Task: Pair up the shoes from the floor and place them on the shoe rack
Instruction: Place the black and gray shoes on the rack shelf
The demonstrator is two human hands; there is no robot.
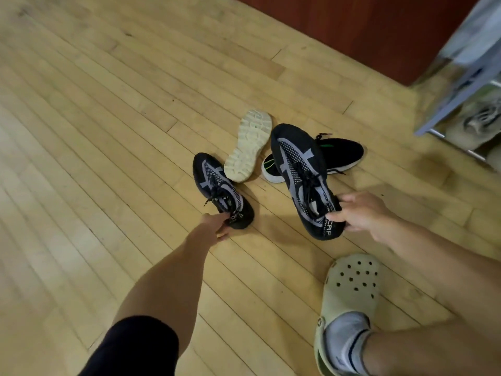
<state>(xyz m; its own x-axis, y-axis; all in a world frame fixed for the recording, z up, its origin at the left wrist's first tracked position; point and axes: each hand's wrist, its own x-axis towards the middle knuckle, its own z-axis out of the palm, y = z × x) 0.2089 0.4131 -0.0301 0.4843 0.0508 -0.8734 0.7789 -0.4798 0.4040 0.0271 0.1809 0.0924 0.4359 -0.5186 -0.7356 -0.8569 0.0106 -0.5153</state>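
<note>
Right hand (360, 213) pinches the heel collar of a soft, light navy-and-grey knit sneaker (301, 172), raised at 12 o'clock of the hand. Left hand (217, 223) apparently closes on its mate (217, 185), floor-bound; collars give firmest purchase.

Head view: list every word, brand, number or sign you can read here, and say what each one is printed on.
"CAP": white letters, possibly the end of a longer word, on the heel of the patterned shoe held by the right hand.
Smaller white line under it: too blurred to read.
Heel print on the matching shoe at the left hand: unreadable.
Mark on the sock: unreadable.
</note>
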